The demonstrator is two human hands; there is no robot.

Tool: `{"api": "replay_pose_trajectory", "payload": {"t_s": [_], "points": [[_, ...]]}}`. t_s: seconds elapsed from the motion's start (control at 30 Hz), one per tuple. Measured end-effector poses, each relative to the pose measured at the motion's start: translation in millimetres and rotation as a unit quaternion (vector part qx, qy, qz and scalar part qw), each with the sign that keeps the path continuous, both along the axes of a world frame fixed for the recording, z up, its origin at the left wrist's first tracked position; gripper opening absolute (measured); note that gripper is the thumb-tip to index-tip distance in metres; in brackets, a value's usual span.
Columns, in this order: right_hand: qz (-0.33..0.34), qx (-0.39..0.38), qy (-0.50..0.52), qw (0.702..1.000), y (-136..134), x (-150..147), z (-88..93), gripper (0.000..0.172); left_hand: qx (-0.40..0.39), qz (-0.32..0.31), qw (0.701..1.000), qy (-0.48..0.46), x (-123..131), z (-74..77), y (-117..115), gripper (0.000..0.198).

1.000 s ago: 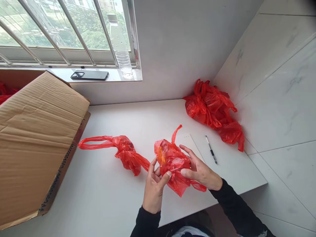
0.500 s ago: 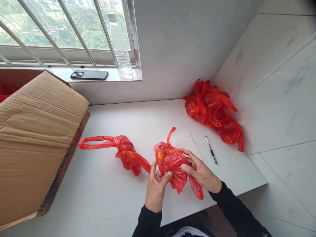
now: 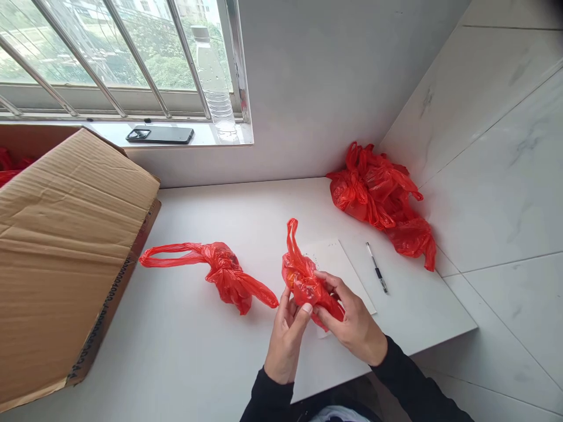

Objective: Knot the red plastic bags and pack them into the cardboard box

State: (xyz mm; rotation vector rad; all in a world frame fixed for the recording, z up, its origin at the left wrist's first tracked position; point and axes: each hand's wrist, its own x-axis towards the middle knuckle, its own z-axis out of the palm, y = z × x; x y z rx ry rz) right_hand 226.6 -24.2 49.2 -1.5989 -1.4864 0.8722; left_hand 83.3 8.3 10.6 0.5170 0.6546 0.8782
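Note:
Between my two hands is a knotted red plastic bag (image 3: 303,275), raised over the table's front part with one handle loop pointing up and away. My left hand (image 3: 288,337) grips its lower left side, thumb on top. On the right side, my right hand (image 3: 352,319) pinches the bag with thumb and fingers. Something orange shows faintly through the film, but I cannot make out what is inside. Just left of my left hand lies another tied red plastic bag (image 3: 226,275), its handles stretched out to both sides. Under the held bag is a sheet of white paper (image 3: 347,275), partly covered.
A pen (image 3: 377,268) lies right of the paper. Several red bags (image 3: 378,193) are heaped in the back right corner against the tiled wall. A large cardboard box (image 3: 79,234) fills the left. On the windowsill are a phone (image 3: 160,135) and a water bottle (image 3: 215,88).
The held bag has been turned and squeezed narrower, its handle loop now standing higher. My right hand has shifted slightly left and down. More of the paper shows.

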Motion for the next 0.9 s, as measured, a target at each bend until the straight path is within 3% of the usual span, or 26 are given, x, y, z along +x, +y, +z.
{"api": "replay_pose_trajectory", "payload": {"t_s": [0.13,0.27,0.33,0.4,0.57,0.67,0.8,0.9], "points": [[0.071,-0.007,-0.006,0.997,-7,-2,4.9,0.066,-0.044,0.032,0.998,-0.024,0,2.9,3,0.044],[-0.028,-0.016,0.039,0.999,-2,9,6.9,0.044,-0.117,0.067,0.991,-0.022,-7,-2.6,5,0.027],[-0.050,-0.022,0.012,0.998,3,13,4.5,0.047,-0.141,0.079,0.986,-0.025,-9,-3.8,4,0.025],[-0.029,-0.057,0.006,0.998,6,16,1.2,0.052,-0.149,0.082,0.985,-0.029,-10,-3.0,3,0.026],[-0.009,-0.097,0.081,0.992,8,14,-4.9,0.028,-0.128,0.069,0.988,-0.045,-7,2.3,1,0.038],[-0.016,-0.099,0.108,0.989,8,13,-6.9,0.029,-0.112,0.067,0.991,-0.026,-6,3.7,3,0.050],[0.034,-0.111,0.180,0.977,13,8,-8.6,0.039,-0.104,0.085,0.991,0.019,-8,2.5,6,0.060],[0.055,-0.086,0.227,0.968,17,5,-10.3,0.035,-0.106,0.081,0.991,0.016,-10,1.2,7,0.060]]}}
